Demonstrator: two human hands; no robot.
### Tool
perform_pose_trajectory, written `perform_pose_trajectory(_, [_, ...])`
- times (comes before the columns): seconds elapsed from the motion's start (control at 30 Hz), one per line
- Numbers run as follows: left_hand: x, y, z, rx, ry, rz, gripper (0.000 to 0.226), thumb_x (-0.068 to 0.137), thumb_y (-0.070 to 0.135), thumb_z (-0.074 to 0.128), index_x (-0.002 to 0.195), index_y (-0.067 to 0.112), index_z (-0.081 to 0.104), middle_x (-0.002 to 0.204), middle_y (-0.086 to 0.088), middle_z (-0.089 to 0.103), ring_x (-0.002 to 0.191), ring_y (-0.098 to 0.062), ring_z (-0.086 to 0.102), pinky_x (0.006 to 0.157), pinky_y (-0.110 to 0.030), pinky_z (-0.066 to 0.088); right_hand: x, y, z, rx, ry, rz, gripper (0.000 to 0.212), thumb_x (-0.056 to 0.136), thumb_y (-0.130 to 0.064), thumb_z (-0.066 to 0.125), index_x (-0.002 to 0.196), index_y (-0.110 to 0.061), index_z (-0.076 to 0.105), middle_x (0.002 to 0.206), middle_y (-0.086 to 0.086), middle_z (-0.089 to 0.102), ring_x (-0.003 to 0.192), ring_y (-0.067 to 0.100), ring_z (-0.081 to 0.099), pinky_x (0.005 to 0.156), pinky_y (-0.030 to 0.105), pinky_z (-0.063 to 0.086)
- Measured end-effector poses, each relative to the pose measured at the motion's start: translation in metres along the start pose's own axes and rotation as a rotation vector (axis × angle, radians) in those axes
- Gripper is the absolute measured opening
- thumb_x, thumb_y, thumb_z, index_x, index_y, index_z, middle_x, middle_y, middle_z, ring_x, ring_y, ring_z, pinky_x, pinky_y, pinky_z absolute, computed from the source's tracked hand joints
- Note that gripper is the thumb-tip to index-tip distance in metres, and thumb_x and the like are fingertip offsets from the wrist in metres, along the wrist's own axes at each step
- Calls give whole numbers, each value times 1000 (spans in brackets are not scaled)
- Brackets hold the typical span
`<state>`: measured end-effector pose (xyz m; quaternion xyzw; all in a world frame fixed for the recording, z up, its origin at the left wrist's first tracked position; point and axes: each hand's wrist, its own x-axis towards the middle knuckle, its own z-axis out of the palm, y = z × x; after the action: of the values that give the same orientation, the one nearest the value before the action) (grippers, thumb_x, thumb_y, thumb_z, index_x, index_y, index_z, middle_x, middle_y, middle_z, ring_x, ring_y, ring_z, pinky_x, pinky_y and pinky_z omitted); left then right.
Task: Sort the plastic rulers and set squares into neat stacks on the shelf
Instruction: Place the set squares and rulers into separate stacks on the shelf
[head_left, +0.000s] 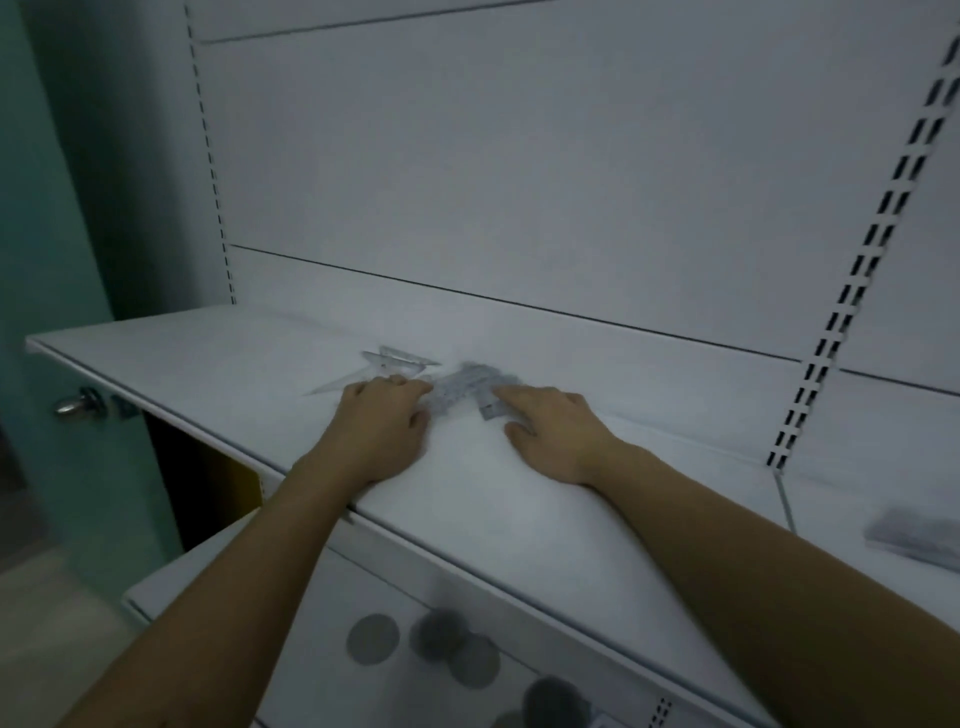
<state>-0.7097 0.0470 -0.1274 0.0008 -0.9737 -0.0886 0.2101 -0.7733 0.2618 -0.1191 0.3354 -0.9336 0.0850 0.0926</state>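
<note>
Centrally, left hand (384, 418) flat on set squares (397, 362), right hand (553, 434) flat on rulers (467, 388)

We find no text, label, brand or number that we can read, since the grey scale marks on the clear rulers (467, 388) lying on the shelf (208, 353) are too blurred to yield any figure.
</note>
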Motion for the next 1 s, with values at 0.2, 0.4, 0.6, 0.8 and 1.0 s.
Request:
perform_pose_trajectory(0.2, [1,-4,-1,-140,8,-8,36,94,25,51,130,26,54,123,1,59,113,-23,52,99,-43,38,0,1,0,-100,131,-8,50,94,-42,46,142,-27,41,132,7,46,123,27,39,103,36,27])
perform_pose_trajectory(0.4, [-2,-2,-2,-228,57,64,32,89,16,60,121,20,63,110,-3,57,99,-23,57,86,-30,43,-3,-3,-3,-72,119,-70,53,95,-43,47,145,-27,35,147,2,39,135,22,32,116,42,15])
perform_pose_trajectory(0.6, [-8,3,-8,-238,144,135,21,80,25,72,100,23,66,91,8,52,78,-12,52,74,-30,45,-1,-8,-7,-92,235,-128,36,91,-35,58,125,-22,57,118,2,56,115,21,47,96,30,26])
perform_pose_trajectory(0.8, [-10,3,-8,-297,88,94,27,77,32,76,100,27,63,90,10,57,75,-10,55,73,-30,48,-5,4,-11,-7,286,0,10,88,-13,59,92,-17,66,94,1,64,94,23,57,76,28,32])
perform_pose_trajectory(1.0, [-9,2,-9,-355,90,102,8,83,18,70,81,24,67,79,7,64,74,-10,59,67,-21,43,-19,21,-24,96,349,152,17,91,-11,55,96,-17,70,98,0,71,92,23,63,82,30,43])
